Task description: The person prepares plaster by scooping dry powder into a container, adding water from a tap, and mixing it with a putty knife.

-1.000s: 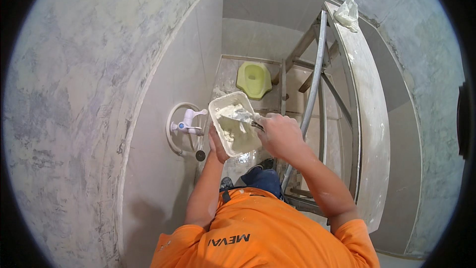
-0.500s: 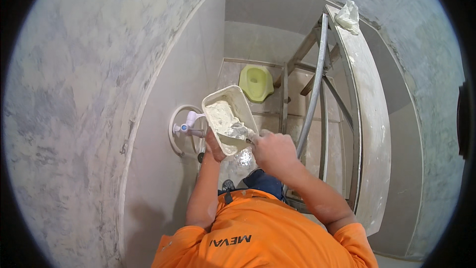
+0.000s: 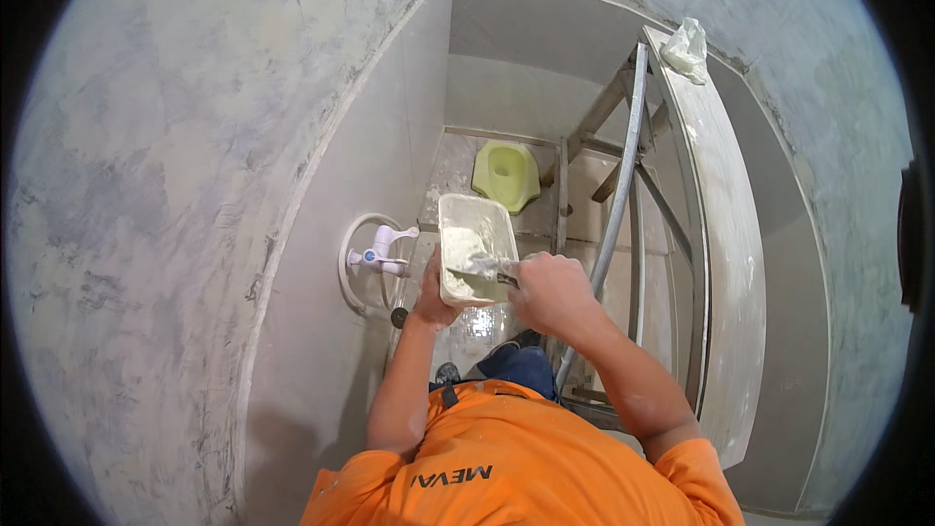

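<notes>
rectangular off-white plastic tub [image 3: 500,229] is mid-scene, held up in the air in front of the person, between the two hands. off-white putty [image 3: 460,251] inside, heaviest along the left side, smears on the walls. putty knife [image 3: 484,266] is in the tub, blade pointing left over the near half, flat of it coated, handle sticking out over the right rim.

right hand [image 3: 550,290]: fingers clamped on the knife handle, just beside the tub's right rim. left hand [image 3: 432,294]: clamped on the tub's left near side, most of the fingers hidden behind it, so can't tell their exact spread.

left of the tub: white plastic faucet [image 3: 378,255] with a blue-marked knob, on the grey tiled wall [image 3: 341,185], white hose [image 3: 345,278] looped around it. far: yellow-green squat toilet [image 3: 505,177] set in the floor [image 3: 477,326]. right: metal trestle [image 3: 623,156], plank [image 3: 726,263] on top spattered white, crumpled translucent plastic bag [image 3: 686,51] on its far end.

near: orange shirt [image 3: 506,458], blue jeans [image 3: 524,365]. upper walls patchy grey-white plaster [image 3: 175,185], rough line where the tile stops.
</notes>
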`<action>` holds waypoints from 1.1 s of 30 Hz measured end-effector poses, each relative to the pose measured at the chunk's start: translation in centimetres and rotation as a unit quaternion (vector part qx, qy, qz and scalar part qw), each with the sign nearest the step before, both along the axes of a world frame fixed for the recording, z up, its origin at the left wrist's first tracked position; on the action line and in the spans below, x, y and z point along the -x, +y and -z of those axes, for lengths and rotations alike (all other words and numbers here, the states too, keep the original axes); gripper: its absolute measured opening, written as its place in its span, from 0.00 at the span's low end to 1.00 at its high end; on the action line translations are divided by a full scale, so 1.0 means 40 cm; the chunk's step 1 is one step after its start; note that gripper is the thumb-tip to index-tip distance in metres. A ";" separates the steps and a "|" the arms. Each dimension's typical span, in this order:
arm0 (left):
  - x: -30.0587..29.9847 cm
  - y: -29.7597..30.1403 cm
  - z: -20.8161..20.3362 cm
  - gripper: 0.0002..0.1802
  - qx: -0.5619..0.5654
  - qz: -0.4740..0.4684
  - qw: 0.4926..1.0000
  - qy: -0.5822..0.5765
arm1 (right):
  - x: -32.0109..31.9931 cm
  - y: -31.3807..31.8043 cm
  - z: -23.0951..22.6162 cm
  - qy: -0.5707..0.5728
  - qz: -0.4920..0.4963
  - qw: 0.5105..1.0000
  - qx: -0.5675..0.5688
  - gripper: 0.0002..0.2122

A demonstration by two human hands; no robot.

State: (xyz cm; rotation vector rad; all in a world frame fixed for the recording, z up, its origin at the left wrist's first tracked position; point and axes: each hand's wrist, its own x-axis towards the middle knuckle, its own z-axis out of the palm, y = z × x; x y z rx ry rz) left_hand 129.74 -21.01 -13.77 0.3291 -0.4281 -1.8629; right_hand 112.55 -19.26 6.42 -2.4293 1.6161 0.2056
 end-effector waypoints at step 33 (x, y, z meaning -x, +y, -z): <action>-0.008 -0.008 0.161 0.31 -0.004 0.135 0.967 0.214 | 0.088 -0.016 0.090 -0.025 -0.065 0.995 -0.071 0.13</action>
